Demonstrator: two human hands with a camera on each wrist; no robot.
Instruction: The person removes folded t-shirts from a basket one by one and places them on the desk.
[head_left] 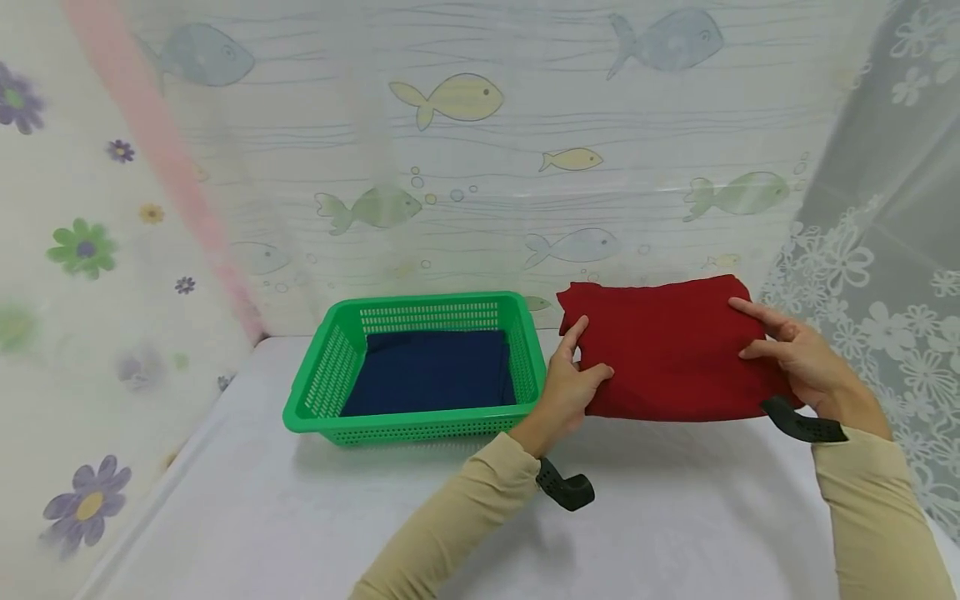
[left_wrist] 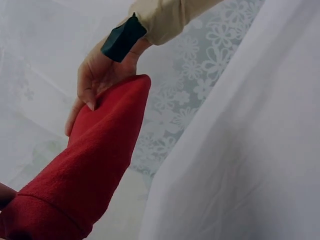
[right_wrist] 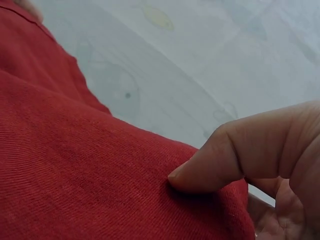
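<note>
Red folded cloth (head_left: 671, 350) hangs between our hands, lifted off the white table (head_left: 300, 517) just right of the green basket (head_left: 315, 387), where a folded navy cloth (head_left: 431, 371) already lies. Our left hand (head_left: 570, 387) and right hand (head_left: 798, 358) each pinch a side, thumb on top, so the fold holds flat.

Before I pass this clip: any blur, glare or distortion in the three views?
Head view: even soft light, wide-angle bending at the edges, faint sheen on the fish curtain; the red cloth and green basket are sharp. Left wrist view: a pale blurred sheet fills the right half. Right wrist view: very close, thumb sharp, background soft.
</note>
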